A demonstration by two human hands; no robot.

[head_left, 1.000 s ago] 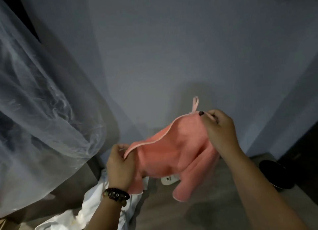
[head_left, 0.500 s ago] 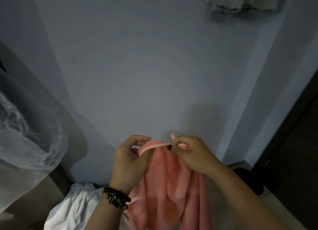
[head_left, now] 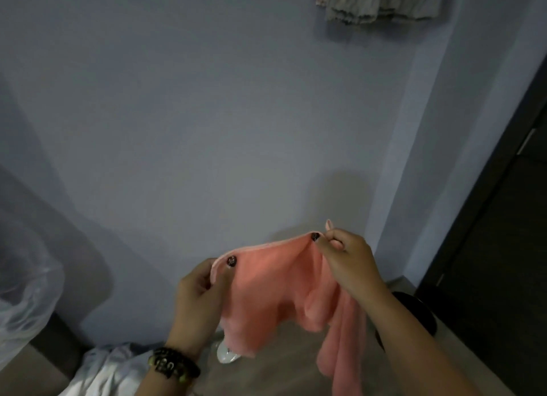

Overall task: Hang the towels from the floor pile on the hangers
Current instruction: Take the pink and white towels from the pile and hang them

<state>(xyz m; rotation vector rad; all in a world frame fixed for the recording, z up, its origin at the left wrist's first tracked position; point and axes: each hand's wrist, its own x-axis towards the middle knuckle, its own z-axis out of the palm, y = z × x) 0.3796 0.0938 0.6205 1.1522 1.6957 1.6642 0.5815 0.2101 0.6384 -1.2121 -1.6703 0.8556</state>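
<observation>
I hold a pink towel (head_left: 275, 292) up in front of the wall, its top edge stretched between both hands. My left hand (head_left: 201, 298) pinches the left end of that edge between thumb and fingers. My right hand (head_left: 346, 262) pinches the right corner, where a small pink hanging loop (head_left: 329, 225) sticks up. The rest of the towel droops toward the floor. Grey towels (head_left: 379, 1) hang high on the wall at the top right; whatever they hang from is out of frame.
White cloth (head_left: 109, 372) lies on the floor at the lower left. A clear plastic sheet (head_left: 23, 289) bulges in from the left. A dark door (head_left: 503, 247) stands at the right, a black round object (head_left: 420, 312) at its foot, and a small white thing (head_left: 226, 355) under the towel.
My hands have moved apart, spreading the towel's top edge out wide. The view has tilted up a little, showing more of the hung towels.
</observation>
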